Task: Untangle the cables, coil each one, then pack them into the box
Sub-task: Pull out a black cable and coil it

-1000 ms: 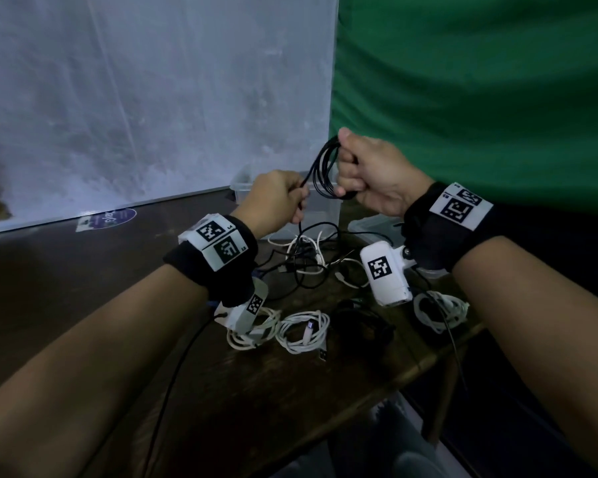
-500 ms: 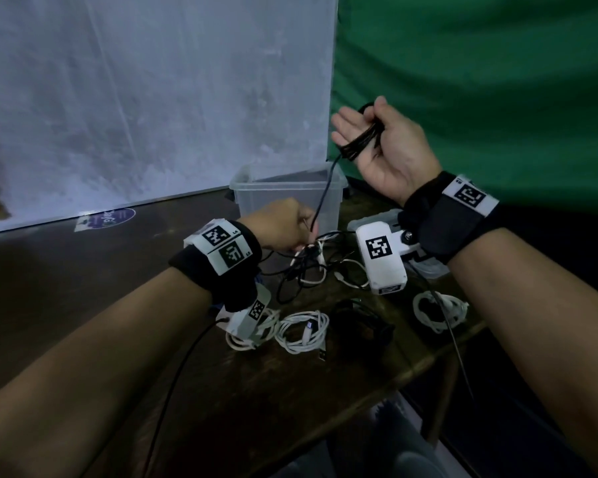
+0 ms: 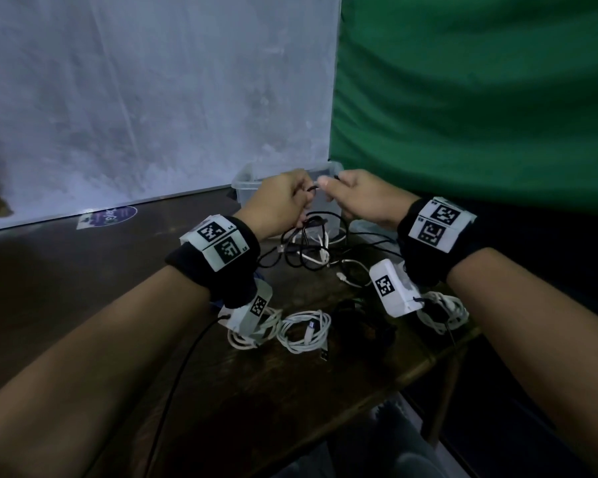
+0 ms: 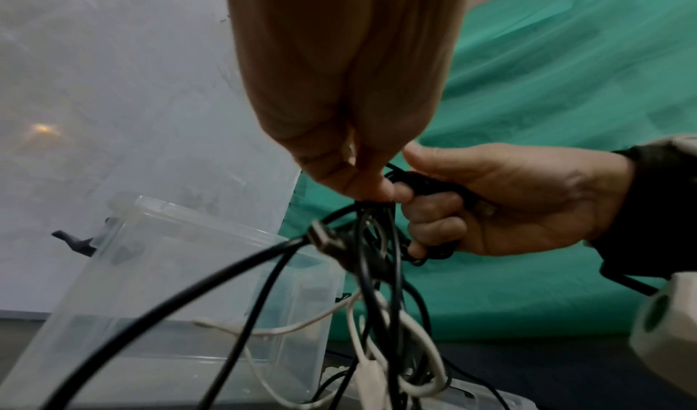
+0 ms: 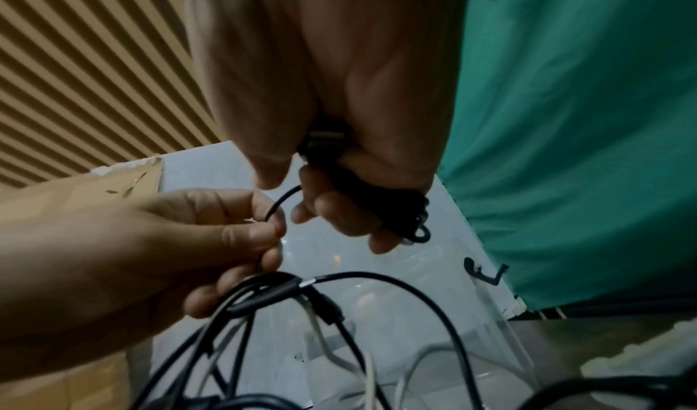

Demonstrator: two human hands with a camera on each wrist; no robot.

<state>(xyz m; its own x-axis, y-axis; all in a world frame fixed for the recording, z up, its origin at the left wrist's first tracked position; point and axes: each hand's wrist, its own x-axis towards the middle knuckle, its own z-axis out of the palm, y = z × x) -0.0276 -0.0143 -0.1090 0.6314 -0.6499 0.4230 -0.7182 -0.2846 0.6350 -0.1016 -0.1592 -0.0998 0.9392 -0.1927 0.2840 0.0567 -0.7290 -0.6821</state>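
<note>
Both hands are close together above the far edge of the counter (image 3: pixel 83 288): the right hand (image 3: pixel 359 198) clenches a black cable bundle (image 4: pixel 426 184), and the left hand (image 3: pixel 277 205) pinches its loose strand. Below them lies a tangle of cables (image 3: pixel 311 250) before the clear box (image 3: pixel 246 188), with white coils (image 3: pixel 304 331) near the front edge

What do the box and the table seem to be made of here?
Box: clear plastic, smooth and glossy; the wall and cables show through its sides. Table: looks like dark-stained wood, faint grain with a dull sheen, though the dim light leaves a laminate possible.
</note>
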